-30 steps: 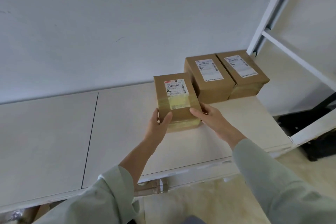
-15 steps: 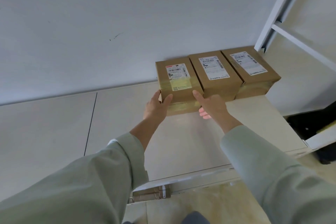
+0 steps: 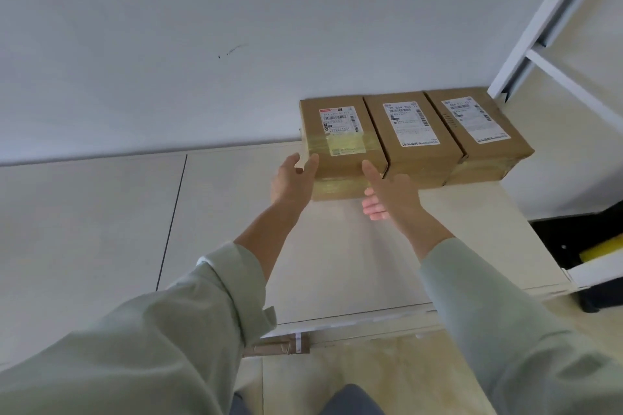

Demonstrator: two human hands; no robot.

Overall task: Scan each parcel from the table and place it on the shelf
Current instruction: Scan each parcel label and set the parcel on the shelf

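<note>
Since the earlier frame the left parcel (image 3: 342, 141) has moved back to the wall and now stands in line, touching the middle parcel (image 3: 413, 138), which touches the right parcel (image 3: 478, 133). I see my left hand (image 3: 291, 180) at the near left corner of this parcel with its fingers (image 3: 312, 162) straight and relaxed, gripping nothing; whether they touch the cardboard I cannot tell. My right hand (image 3: 391, 194) is at the near right corner, one finger pointing up against the edge and the others spread loosely below. I judge that this parcel is set down and I am letting it go, so three parcels are placed on the pale surface (image 3: 236, 212), which I take for the shelf board, though it could be the tabletop. I see no scanner and no parcels waiting, so I cannot say how much is left. To the right stands a white metal frame (image 3: 546, 20). Under the near edge another brown box (image 3: 276, 345) shows. Nothing blocks my hands from pulling back.
</note>
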